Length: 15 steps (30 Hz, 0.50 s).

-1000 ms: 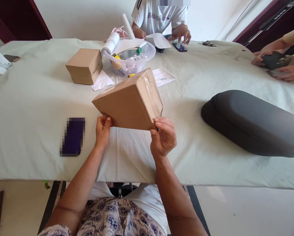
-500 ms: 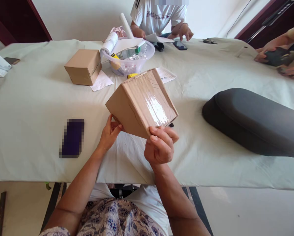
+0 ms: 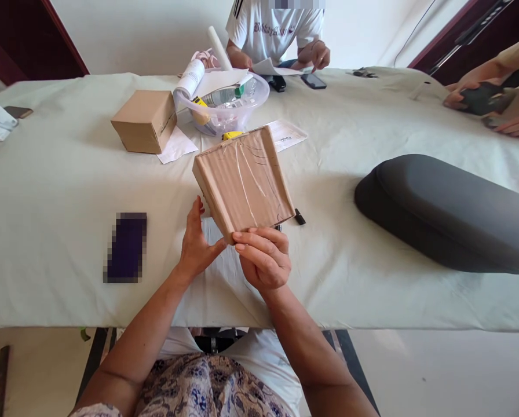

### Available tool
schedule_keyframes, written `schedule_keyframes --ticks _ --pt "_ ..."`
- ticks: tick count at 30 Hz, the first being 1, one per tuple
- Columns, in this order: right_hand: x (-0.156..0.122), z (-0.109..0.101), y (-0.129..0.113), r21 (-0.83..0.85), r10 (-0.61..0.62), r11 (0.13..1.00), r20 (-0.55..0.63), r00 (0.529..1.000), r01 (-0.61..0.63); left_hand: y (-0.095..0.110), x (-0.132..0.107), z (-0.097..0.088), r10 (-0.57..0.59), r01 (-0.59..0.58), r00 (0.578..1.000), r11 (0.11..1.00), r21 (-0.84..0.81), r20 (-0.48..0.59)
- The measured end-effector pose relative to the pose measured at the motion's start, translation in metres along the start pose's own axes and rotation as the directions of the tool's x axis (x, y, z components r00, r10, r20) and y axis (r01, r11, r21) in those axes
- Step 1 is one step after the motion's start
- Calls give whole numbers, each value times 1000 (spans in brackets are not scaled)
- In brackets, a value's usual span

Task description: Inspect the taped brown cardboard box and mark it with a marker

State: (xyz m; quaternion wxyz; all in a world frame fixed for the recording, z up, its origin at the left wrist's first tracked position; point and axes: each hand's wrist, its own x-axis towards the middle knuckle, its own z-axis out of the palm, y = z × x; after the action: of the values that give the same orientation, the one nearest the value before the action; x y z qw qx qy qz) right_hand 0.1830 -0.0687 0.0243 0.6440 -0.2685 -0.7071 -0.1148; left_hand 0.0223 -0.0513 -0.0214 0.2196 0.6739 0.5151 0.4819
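my right hand (image 3: 266,258) grips a taped cardboard box (image 3: 248,182) by its lower corner, thumb beneath and fingers laid over the near edge, so the box hangs tilted over the bench (image 3: 59,191) in front of me, a glossy, creased tape-covered face turned up to me. my left hand (image 3: 194,246) is spread wide at the left side of it, the thumb near the bottom corner and the fingers up beside the wall; whether they touch the cardboard i cannot tell. something small and dark (image 3: 278,228) shows by my right fingers under the lower edge, too little of it to name. a short black piece (image 3: 300,217) lies on the cloth just right of the box. beyond it, a yellow object (image 3: 232,135) and a printed sheet (image 3: 291,134) are partly covered by the box. farther back is a clear lilac basin (image 3: 237,123) with a green-capped bottle (image 3: 225,96) in it, and left of that a second box (image 3: 133,120) beside a crumpled paper (image 3: 179,146). a blurred purple rectangle (image 3: 124,249) lies to my left, a long dark padded form (image 3: 442,214) to my right. across from me, a person in a white shirt (image 3: 274,35) has a finger at a phone (image 3: 314,81).
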Motion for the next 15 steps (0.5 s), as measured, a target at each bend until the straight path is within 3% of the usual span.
schedule_keyframes --ticks 4,8,10,15 --pt "0 0 0 2 -2 1000 -4 1000 2 -5 2 1 257 -240 958 962 130 -130" --pt "-3 1 -3 15 -15 1000 77 997 14 2 7 -1 550 -496 816 825 272 -181" --pt "-4 3 -4 36 -29 999 88 996 26 7 10 -1 609 -547 769 784 293 -196" --pt "-5 5 -3 64 -47 997 90 995 41 11 11 -3 617 -545 756 779 311 -221"
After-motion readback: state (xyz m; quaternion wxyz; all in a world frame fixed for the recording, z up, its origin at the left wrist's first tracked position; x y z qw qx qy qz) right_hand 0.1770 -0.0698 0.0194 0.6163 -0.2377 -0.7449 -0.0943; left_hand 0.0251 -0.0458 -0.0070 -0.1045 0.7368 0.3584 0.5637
